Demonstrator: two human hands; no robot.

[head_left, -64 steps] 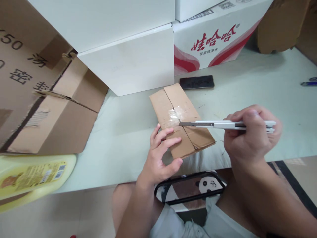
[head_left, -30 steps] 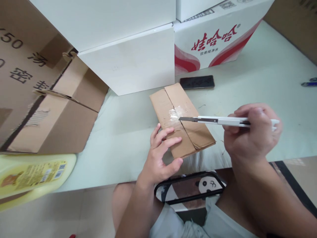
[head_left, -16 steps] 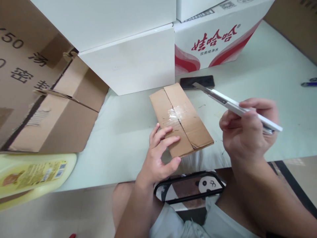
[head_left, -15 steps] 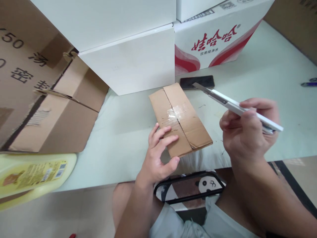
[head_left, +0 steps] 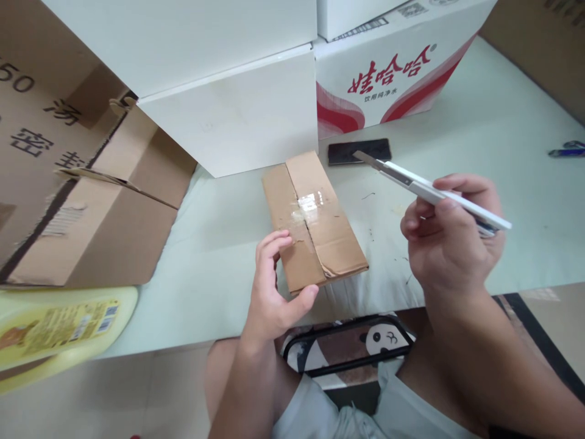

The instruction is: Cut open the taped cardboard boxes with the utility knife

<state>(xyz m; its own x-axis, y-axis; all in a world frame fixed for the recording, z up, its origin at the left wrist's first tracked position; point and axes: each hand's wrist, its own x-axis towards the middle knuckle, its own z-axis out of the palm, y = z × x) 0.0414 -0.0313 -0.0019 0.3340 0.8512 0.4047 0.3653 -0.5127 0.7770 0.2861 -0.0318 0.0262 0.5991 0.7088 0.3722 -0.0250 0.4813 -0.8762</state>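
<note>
A small cardboard box (head_left: 336, 235) lies on the pale green table cover, a strip of clear tape across its middle seam. My left hand (head_left: 274, 286) grips its near left corner, thumb at the near edge and fingers along the left side and top. In my right hand (head_left: 452, 235) is a white utility knife (head_left: 423, 188), its blade out and pointing up and left. The blade stands apart from the box, and in the view it overlaps a dark phone (head_left: 379, 149) lying behind.
Large white boxes (head_left: 237, 116) and a red-and-white carton (head_left: 393, 85) line the back. Brown cartons (head_left: 123, 238) and a yellow bottle (head_left: 105, 299) are at the left. A blue-handled item (head_left: 567, 152) lies far right. The table's front edge runs above my lap.
My left hand has shifted the cardboard box to the left, turning it slightly. Its fingers have drawn back toward the box's left edge. My right hand still holds the knife in nearly the same place.
</note>
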